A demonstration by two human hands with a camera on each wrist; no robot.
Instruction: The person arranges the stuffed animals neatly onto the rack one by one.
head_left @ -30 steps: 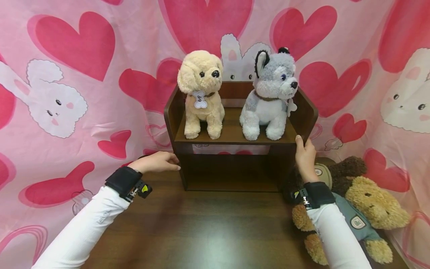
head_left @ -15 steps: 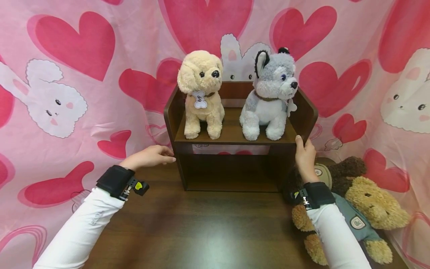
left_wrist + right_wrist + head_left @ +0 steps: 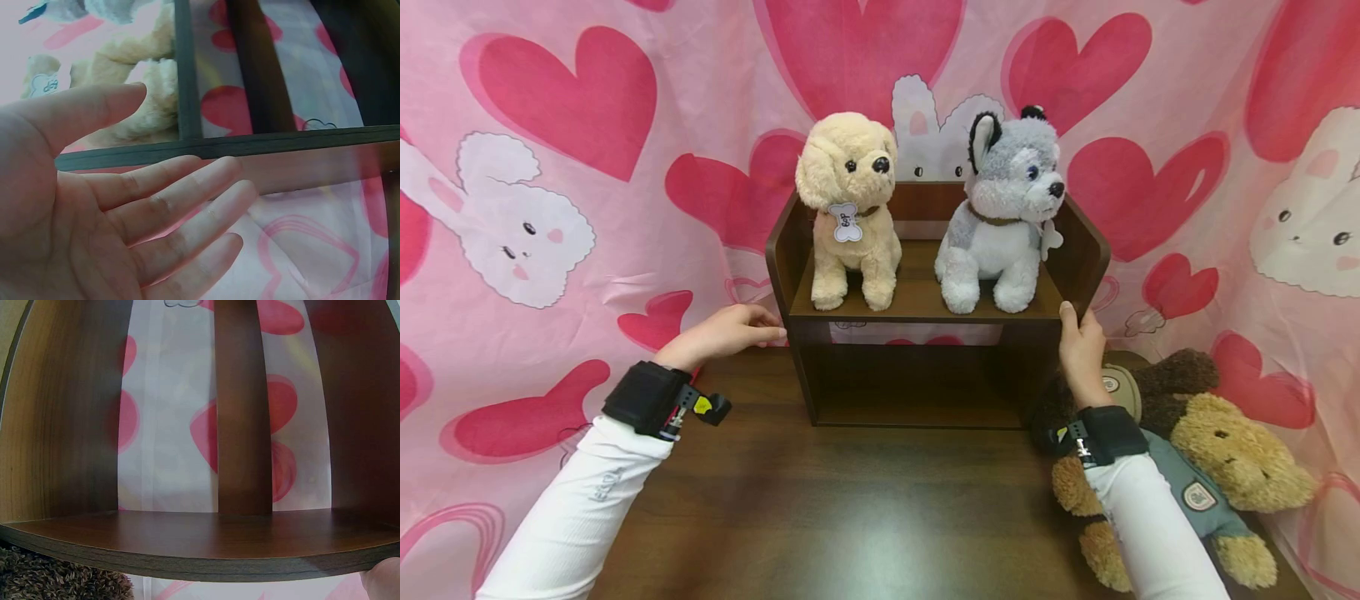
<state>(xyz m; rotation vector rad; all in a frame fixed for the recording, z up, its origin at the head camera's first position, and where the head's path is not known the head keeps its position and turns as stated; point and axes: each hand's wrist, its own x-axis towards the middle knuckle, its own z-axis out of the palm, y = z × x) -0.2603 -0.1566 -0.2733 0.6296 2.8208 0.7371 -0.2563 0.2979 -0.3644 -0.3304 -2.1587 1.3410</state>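
A dark brown two-tier wooden shelf (image 3: 917, 318) stands on the table, its side panels rising above the upper board. On that board sit a cream plush dog (image 3: 857, 179) with a bone-shaped tag and a grey-and-white plush husky (image 3: 992, 242). My left hand (image 3: 722, 335) is at the outer left side panel, fingertips right at its edge. In the left wrist view the fingers (image 3: 181, 200) are nearly straight, with the thumb across the panel edge (image 3: 281, 139). My right hand (image 3: 1081, 354) grips the right side panel, thumb on its front edge, other fingers mostly hidden.
Beside the shelf at right, a tan plush toy (image 3: 1232, 450) in a blue-grey shirt lies on the brown table (image 3: 880, 517). A dark brown plush toy (image 3: 1180, 379) lies behind it, partly under my right arm. A pink heart-and-rabbit curtain (image 3: 715, 108) hangs around the back and sides.
My left hand has slid up and slightly left along the shelf's left side panel, its fingers less bent. The right hand, shelf and plush toys have stayed in place.
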